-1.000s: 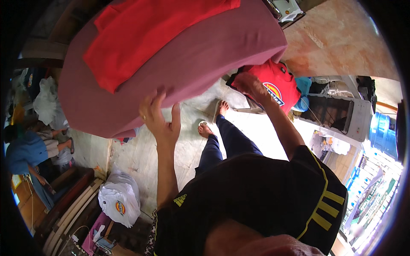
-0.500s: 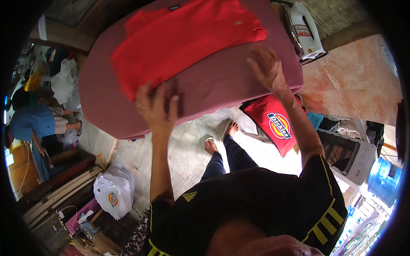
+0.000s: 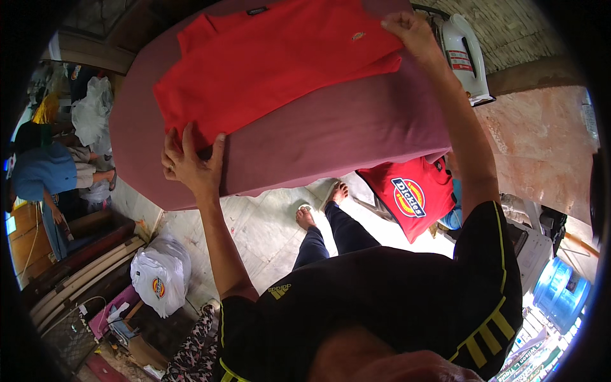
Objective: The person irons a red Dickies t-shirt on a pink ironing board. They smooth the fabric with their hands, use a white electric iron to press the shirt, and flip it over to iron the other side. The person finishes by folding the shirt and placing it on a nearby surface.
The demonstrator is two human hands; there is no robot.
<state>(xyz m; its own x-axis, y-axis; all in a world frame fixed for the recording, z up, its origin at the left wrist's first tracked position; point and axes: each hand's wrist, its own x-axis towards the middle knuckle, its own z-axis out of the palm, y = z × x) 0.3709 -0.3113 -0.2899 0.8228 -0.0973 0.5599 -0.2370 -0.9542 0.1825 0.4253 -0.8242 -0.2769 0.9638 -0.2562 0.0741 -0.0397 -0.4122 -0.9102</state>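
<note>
A red shirt (image 3: 280, 70) lies spread on a padded maroon ironing board (image 3: 331, 137). My left hand (image 3: 189, 162) presses the shirt's near left corner against the board's edge, fingers spread over the cloth. My right hand (image 3: 410, 32) pinches the shirt's far right edge near its small chest logo. A white clothes iron (image 3: 464, 57) stands upright at the board's right end, just beyond my right hand.
Another red garment (image 3: 414, 194) with a round badge hangs below the board on the right. White bagged bundle (image 3: 160, 274) sits on the tiled floor at left. A person in blue (image 3: 44, 175) sits at far left. A blue water jug (image 3: 560, 293) stands at right.
The view has tilted down over the board. My right hand moved from the board's near edge up to the shirt's far right edge. My left hand stayed on the near left corner.
</note>
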